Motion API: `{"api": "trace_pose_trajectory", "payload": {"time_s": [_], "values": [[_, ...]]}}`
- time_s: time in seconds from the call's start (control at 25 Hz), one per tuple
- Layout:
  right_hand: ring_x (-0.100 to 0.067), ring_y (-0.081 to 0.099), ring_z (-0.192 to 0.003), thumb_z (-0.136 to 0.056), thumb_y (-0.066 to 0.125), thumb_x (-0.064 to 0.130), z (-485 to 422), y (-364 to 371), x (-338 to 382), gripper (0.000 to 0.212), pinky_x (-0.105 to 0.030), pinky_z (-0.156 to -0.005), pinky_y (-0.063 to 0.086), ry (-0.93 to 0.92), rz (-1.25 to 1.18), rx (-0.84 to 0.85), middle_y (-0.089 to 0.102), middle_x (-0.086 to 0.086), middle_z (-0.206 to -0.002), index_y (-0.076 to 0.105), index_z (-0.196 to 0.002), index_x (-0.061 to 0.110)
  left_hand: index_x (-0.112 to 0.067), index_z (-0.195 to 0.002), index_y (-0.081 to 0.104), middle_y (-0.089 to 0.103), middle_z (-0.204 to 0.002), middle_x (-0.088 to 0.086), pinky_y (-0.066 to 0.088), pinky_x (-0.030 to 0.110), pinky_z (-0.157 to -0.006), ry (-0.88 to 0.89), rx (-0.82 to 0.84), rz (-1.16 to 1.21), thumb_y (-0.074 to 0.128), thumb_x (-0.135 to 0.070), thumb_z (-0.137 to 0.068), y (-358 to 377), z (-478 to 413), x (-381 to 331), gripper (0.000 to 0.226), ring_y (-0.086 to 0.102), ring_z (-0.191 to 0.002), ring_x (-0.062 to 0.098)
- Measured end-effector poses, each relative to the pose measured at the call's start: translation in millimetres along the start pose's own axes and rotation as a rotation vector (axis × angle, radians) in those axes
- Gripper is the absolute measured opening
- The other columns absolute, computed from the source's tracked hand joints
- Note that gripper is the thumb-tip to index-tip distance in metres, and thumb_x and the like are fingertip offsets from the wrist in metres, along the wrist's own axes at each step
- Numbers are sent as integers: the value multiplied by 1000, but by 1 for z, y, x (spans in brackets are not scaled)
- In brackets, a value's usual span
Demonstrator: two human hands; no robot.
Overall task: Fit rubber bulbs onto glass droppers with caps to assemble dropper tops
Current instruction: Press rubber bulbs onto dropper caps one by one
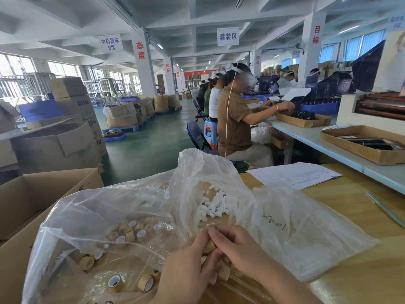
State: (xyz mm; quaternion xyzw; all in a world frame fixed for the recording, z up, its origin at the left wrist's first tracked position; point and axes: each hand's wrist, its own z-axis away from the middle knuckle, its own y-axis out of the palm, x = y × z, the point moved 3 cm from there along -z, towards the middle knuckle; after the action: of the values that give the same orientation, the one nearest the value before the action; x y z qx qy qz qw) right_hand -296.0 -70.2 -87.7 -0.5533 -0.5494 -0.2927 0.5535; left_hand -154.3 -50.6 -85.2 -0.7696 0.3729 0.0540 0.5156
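Observation:
My left hand [188, 266] and my right hand [236, 244] meet low in the middle of the view, fingers curled together around a tan dropper cap [209, 246]. A second tan piece [224, 273] shows under my fingers. Whether a bulb sits in the cap is hidden by my fingers. A pile of white rubber bulbs [213, 205] lies on clear plastic just beyond my hands. Loose tan caps [131, 232] with white liners fill a clear plastic bag [98, 216] to the left.
The bag of caps sits in an open cardboard box [43, 194] at my left. A printed sheet [293, 174] and a pen [385, 209] lie on the wooden table [350, 281] to the right. Seated workers [236, 119] line the bench ahead.

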Motion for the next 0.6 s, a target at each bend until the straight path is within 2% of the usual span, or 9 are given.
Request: {"api": "trace_pose_trajectory", "payload": {"time_s": [0.08,0.2,0.28,0.36,0.44,0.6], "values": [[-10,41,-49,-88,50,60,0,-1,-1,68,-18,-50,31,9,9,14,44,1,-55,57,-88,-7,-56,-117,26,49,-76,-35,34,11,-48,10,30,0,19,-79,-77,1,0,-1,47,56,-74,-2],[-6,36,-45,-97,48,44,1,-2,0,51,-19,-50,30,25,37,9,38,11,-51,56,-81,-3,-43,-111,42,52,-69,-35,32,13,-47,-1,75,58,42,-59,-89,1,-1,0,27,52,-57,-4],[-7,32,-44,-100,47,37,2,0,3,44,-21,-49,27,26,3,11,34,12,-50,51,-63,14,-41,-105,43,55,-64,-25,35,15,-48,-5,82,94,39,-59,-89,0,0,0,25,56,-63,4],[-10,26,-46,-101,46,33,1,0,6,47,-25,-48,21,39,-72,18,29,9,-52,44,-55,26,-42,-95,38,51,-60,-16,38,19,-52,-10,82,110,32,-62,-85,1,0,-1,23,60,-68,12],[-11,22,-47,-102,44,29,1,1,8,49,-25,-48,19,60,-159,36,26,7,-54,44,-53,27,-42,-88,34,50,-61,-14,41,25,-56,-13,77,131,32,-59,-85,2,1,-2,17,60,-66,15],[-7,23,-46,-102,44,25,2,2,11,48,-17,-45,24,82,-337,82,29,9,-53,45,-54,26,-37,-89,40,54,-59,-11,41,21,-53,3,30,201,32,-58,-82,1,1,-5,25,58,-60,9]]}}
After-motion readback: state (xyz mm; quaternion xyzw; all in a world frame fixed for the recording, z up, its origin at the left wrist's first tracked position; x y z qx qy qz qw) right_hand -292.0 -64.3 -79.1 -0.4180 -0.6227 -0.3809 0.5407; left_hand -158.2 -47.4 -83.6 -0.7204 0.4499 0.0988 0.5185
